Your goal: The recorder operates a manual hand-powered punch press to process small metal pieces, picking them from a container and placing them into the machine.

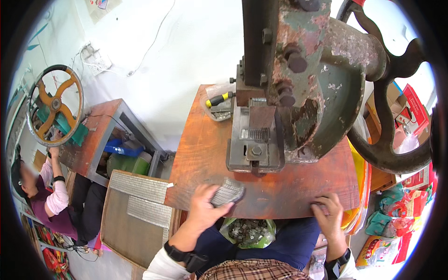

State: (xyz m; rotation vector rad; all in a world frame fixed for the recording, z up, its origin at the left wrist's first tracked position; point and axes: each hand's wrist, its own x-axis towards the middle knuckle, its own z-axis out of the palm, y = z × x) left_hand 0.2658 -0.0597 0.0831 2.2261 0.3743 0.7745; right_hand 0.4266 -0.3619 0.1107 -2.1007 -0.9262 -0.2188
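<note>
My left hand is closed around a block of small silvery metal pieces packed in rows, just above the near edge of the wooden table. My right hand rests at the table's near right edge, its fingers loosely bent and apart, with nothing visible in them. Ahead stands a heavy hand press with worn green paint. A row of small metal pieces lies in the die under its ram. On my lap, a green plastic bag holds many loose metal pieces.
At left, a wooden tray carries rows of metal pieces. A yellow-black screwdriver lies over a clear container. The press's large handwheel stands at right. Beyond the tray, another person grips a wheel.
</note>
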